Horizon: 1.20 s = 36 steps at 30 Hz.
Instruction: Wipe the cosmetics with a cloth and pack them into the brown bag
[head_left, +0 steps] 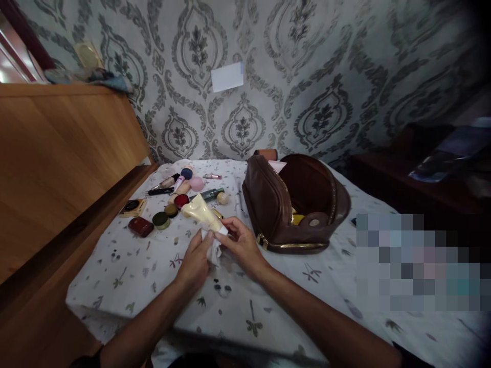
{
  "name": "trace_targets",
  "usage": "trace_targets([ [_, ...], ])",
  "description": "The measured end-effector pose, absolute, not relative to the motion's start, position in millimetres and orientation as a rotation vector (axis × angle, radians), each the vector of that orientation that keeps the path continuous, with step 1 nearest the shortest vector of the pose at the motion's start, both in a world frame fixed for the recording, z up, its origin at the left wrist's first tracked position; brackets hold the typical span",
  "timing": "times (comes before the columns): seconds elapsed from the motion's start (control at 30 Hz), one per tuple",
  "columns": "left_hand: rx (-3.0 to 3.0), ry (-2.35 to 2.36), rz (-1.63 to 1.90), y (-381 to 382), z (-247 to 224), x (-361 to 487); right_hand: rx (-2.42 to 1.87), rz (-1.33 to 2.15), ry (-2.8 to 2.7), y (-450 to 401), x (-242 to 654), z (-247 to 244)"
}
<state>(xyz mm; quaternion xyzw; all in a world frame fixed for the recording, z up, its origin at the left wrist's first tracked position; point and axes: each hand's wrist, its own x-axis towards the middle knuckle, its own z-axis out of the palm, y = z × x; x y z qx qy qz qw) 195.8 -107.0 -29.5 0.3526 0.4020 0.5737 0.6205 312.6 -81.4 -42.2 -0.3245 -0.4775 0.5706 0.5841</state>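
Observation:
A pale yellow squeeze tube [203, 212] with a white cap is held by its cap end between both hands, tilted with its flat end pointing away to the left. My left hand [195, 259] is closed on a crumpled white tissue [215, 253] pressed against the tube near the cap. My right hand [243, 245] grips the tube at the white cap, thumb and fingers around it. Just beyond the tube lie a red round jar [181, 201], a green tube [210, 194] and a small cream-coloured round item [222, 198].
An open brown zip bag [268, 204] stands right of my hands with a few things inside. Left lie a dark red case [140, 227], an olive-lidded jar [161, 220], a compact [132, 206] and a pink sponge-like item [197, 183]. A wooden panel [69, 163] borders the patterned cloth [153, 276].

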Motion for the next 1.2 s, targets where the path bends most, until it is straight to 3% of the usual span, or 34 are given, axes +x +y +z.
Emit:
trace_targets([
  [0.37, 0.692, 1.034, 1.535, -81.2, -3.2, 159.8, -0.954, 1.071, -1.374, -86.1, 313.3, -43.0],
  [0.7, 0.640, 1.008, 1.532, -76.0, 0.1, 149.8, -0.782, 1.535, -1.231, -82.0, 314.8, -45.6],
  [0.9, 0.733, 0.932, 1.483, -69.1, 5.3, 144.8, -0.570, 2.034, -0.928, -85.1, 313.3, -44.1],
  [1.2, 0.852, 1.021, 1.623, -62.5, 0.7, 155.5, -0.587, 2.009, -1.001, -88.0, 308.4, -45.1],
])
